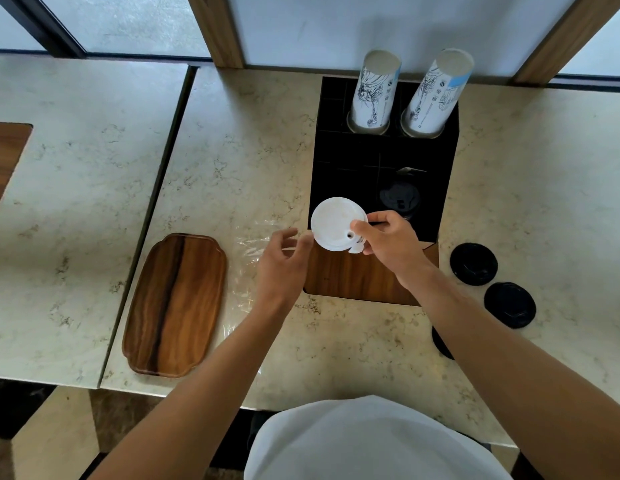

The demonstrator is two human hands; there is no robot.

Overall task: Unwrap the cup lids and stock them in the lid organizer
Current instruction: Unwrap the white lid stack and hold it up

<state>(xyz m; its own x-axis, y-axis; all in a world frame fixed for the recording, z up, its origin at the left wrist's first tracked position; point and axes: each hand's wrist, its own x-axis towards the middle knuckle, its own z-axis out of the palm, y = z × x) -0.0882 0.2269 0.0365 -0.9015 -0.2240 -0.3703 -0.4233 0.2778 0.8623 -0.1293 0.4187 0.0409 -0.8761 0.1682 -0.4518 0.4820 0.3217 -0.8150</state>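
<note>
My right hand [388, 237] pinches a stack of white cup lids [336, 223] by its near edge, holding it over the front left of the black lid organizer [436, 188]. A black lid [399, 197] lies in the organizer's front right compartment. My left hand [284, 261] hovers just left of the white lids with fingers loosely curled and nothing in it. The clear plastic wrap [247, 271] lies crumpled on the counter beneath and to the left of that hand.
Two stacks of printed paper cups [372, 91] [436, 95] stand in the organizer's back holes. Three black lids [473, 263] [509, 304] [442, 342] lie on the marble counter [353, 341] at right. A wooden tray [176, 303] sits at left.
</note>
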